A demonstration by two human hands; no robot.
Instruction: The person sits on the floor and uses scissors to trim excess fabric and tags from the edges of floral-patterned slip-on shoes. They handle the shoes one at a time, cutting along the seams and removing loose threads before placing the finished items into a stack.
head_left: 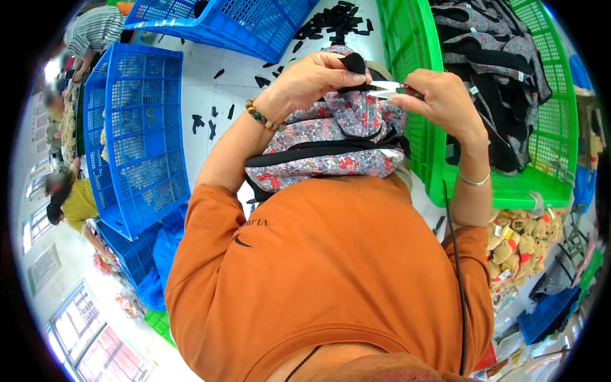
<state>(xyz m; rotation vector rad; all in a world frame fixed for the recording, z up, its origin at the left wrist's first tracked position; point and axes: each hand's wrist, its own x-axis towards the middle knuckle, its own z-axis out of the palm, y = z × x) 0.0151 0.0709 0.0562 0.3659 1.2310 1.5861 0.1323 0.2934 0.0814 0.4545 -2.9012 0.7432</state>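
My left hand (321, 73) pinches a piece of black fabric (354, 63) between thumb and fingers. This black piece is at the upper end of a grey floral sewn item (299, 143) with red flowers and black trim, which lies across my lap and looks like a bag. My right hand (439, 99) is closed round small scissors (386, 90). Their pale blades point left, right beside the black fabric and the left fingertips. Whether the blades touch the cloth I cannot tell.
A green plastic crate (547, 165) at the right holds more floral and black pieces (490, 57). Blue crates (143, 137) stand at the left and top. Black scraps (337, 20) litter the floor. Plush toys (522, 245) lie at lower right; other people work at far left.
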